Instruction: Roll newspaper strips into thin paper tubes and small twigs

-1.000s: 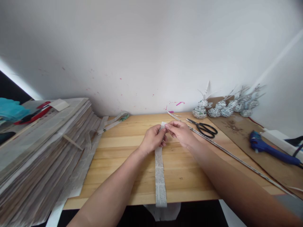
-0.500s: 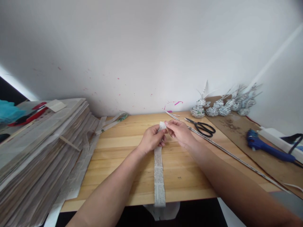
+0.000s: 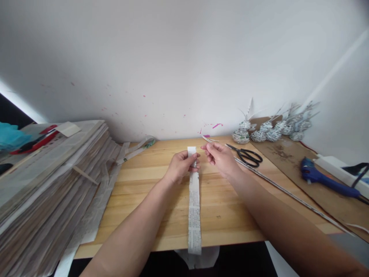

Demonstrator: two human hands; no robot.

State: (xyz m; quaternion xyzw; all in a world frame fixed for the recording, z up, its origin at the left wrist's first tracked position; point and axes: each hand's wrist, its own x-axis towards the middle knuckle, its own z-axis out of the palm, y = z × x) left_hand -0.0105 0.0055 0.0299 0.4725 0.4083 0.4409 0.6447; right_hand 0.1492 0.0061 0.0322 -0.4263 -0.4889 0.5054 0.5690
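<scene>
A long, narrow strip of printed newspaper (image 3: 194,207) runs down the wooden table and over its front edge. My left hand (image 3: 182,165) grips it close to its far end, thumb on top and fingers underneath. The strip's short white tip sticks out beyond my thumb. Just to the right, my right hand (image 3: 219,156) hovers apart from the paper. Its fingers are loosely curled, with the index finger pointing toward the strip and nothing visible between the fingertips. Black-handled scissors (image 3: 250,157) lie beyond my right hand, beside a long thin paper rod (image 3: 288,191).
A tall stack of newspaper (image 3: 66,184) takes up the left side, with red-handled pliers (image 3: 40,140) on top. Small woven paper gourds (image 3: 241,132) stand at the back right. A blue glue gun (image 3: 325,179) rests on cardboard (image 3: 284,163) near a white power strip (image 3: 340,169).
My right hand has let go of the strip's tip and drawn slightly right. The tip has straightened and shifted left, still in my left hand.
</scene>
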